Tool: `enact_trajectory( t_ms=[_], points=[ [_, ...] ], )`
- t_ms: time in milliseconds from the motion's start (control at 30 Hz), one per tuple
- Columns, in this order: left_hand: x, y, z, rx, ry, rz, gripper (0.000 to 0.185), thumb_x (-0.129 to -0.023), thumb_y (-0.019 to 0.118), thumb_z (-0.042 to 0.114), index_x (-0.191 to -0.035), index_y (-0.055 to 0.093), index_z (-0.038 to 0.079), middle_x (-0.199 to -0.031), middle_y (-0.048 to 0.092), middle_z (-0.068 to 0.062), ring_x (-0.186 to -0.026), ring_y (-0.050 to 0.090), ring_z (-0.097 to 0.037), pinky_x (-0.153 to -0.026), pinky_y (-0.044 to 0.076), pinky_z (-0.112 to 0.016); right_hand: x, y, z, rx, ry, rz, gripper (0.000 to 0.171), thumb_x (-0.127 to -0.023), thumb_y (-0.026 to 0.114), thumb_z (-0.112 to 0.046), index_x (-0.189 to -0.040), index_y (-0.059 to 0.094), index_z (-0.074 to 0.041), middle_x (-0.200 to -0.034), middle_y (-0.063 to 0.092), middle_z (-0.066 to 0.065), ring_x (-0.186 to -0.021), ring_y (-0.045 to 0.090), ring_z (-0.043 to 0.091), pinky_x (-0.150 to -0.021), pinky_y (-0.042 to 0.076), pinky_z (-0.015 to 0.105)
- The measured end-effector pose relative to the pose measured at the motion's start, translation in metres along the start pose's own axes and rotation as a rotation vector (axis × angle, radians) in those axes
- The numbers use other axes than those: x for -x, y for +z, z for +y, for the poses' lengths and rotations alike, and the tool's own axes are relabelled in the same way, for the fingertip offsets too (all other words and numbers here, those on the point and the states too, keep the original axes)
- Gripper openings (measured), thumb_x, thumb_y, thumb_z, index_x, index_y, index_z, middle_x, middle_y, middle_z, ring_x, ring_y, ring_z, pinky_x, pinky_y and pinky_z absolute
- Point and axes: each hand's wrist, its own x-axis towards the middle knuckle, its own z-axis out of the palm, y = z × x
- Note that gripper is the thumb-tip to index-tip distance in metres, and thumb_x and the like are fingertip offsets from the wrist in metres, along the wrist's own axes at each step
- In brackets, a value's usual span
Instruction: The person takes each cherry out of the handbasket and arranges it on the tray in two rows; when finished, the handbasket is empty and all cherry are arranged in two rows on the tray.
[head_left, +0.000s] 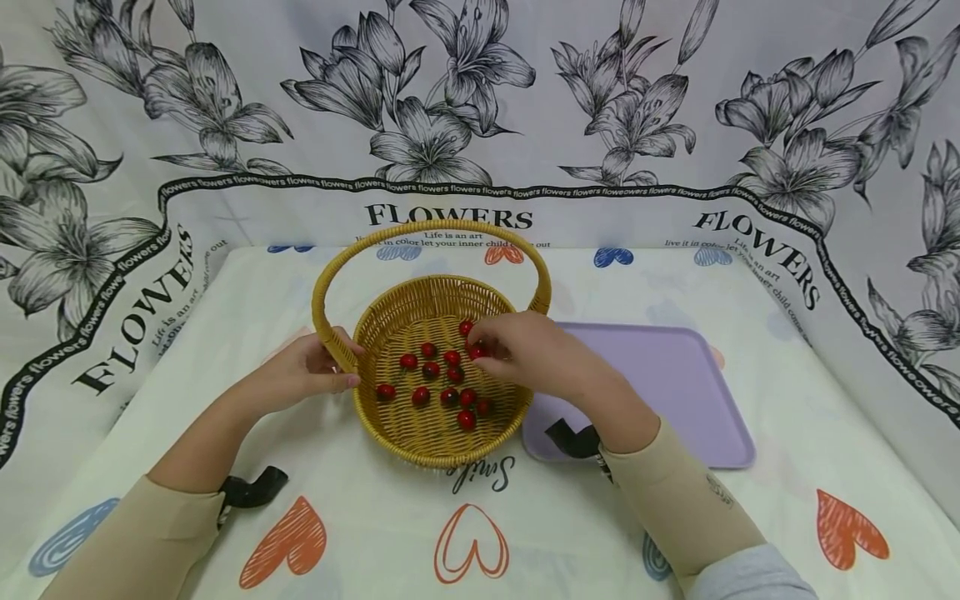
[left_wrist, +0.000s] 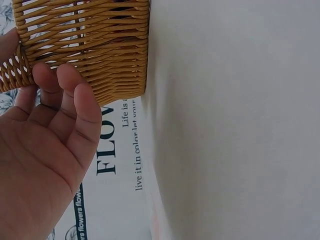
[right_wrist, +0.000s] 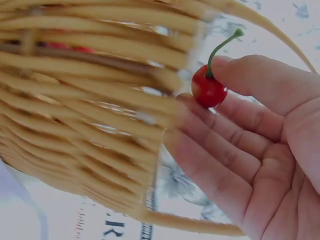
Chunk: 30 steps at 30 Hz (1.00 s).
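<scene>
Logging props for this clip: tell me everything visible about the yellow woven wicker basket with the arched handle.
The round, yellow-tan woven wicker basket has a shallow bowl, open-weave walls and one braided arched handle standing upright over it. It sits upright on the heart-printed cloth, its right edge against the lilac tray. About a dozen small red cherries lie on its floor. The left hand holds the handle's base at the left rim; the right hand reaches inside, pinching a stemmed cherry.

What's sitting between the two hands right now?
In the head view, the wicker basket with loose cherries lies between them: the left hand holds its handle base, the right hand pinches a cherry.
</scene>
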Motion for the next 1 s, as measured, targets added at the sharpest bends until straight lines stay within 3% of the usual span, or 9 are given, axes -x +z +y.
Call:
enact_trajectory(
  t_ms=[133, 300, 500, 833, 1000],
  points=[
    [0.0, 0.0, -0.002, 0.012, 0.027, -0.009, 0.03, -0.093, 0.073, -0.002, -0.118, 0.057, -0.005, -0.101, 0.062, -0.017, -0.076, 0.061, -0.022, -0.067, 0.053, -0.03, 0.014, -0.019, -0.002, -0.061, 0.005, 0.057, 0.024, -0.097, 0.074, -0.021, -0.118, 0.071, -0.01, -0.096, 0.07, -0.007, -0.086, 0.064, 0.006, -0.077, 0.055, 0.028],
    [0.001, 0.0, -0.001, 0.022, 0.047, -0.015, 0.03, -0.093, 0.072, -0.003, -0.118, 0.056, -0.008, -0.098, 0.063, -0.012, -0.073, 0.06, -0.021, -0.065, 0.053, -0.032, 0.03, -0.037, -0.001, -0.099, -0.067, 0.151, 0.023, -0.094, 0.078, -0.017, -0.116, 0.073, -0.01, -0.1, 0.071, -0.006, -0.087, 0.066, 0.005, -0.079, 0.056, 0.03],
    [0.001, 0.001, 0.001, 0.016, 0.035, -0.006, 0.031, -0.093, 0.072, -0.003, -0.118, 0.056, -0.009, -0.098, 0.064, -0.012, -0.073, 0.06, -0.019, -0.065, 0.053, -0.031, 0.049, -0.056, 0.009, -0.153, -0.109, 0.257, 0.025, -0.091, 0.08, -0.01, -0.115, 0.075, -0.007, -0.102, 0.073, -0.005, -0.086, 0.067, 0.005, -0.08, 0.057, 0.03],
    [0.001, 0.001, -0.002, 0.016, 0.039, -0.013, 0.03, -0.093, 0.072, -0.003, -0.118, 0.056, -0.008, -0.097, 0.064, -0.013, -0.072, 0.061, -0.019, -0.064, 0.053, -0.035, 0.066, -0.078, 0.043, -0.154, 0.092, 0.299, 0.024, -0.095, 0.074, -0.01, -0.119, 0.075, -0.006, -0.101, 0.072, 0.002, -0.087, 0.067, 0.013, -0.079, 0.057, 0.028],
    [0.001, 0.001, -0.001, 0.011, 0.039, -0.008, 0.029, -0.093, 0.072, -0.003, -0.118, 0.056, -0.008, -0.097, 0.063, -0.013, -0.072, 0.061, -0.019, -0.064, 0.054, -0.034, 0.058, -0.074, 0.064, -0.182, 0.242, 0.245, 0.028, -0.097, 0.073, -0.018, -0.124, 0.073, -0.008, -0.102, 0.071, 0.004, -0.093, 0.068, 0.019, -0.079, 0.057, 0.033]
  ],
)
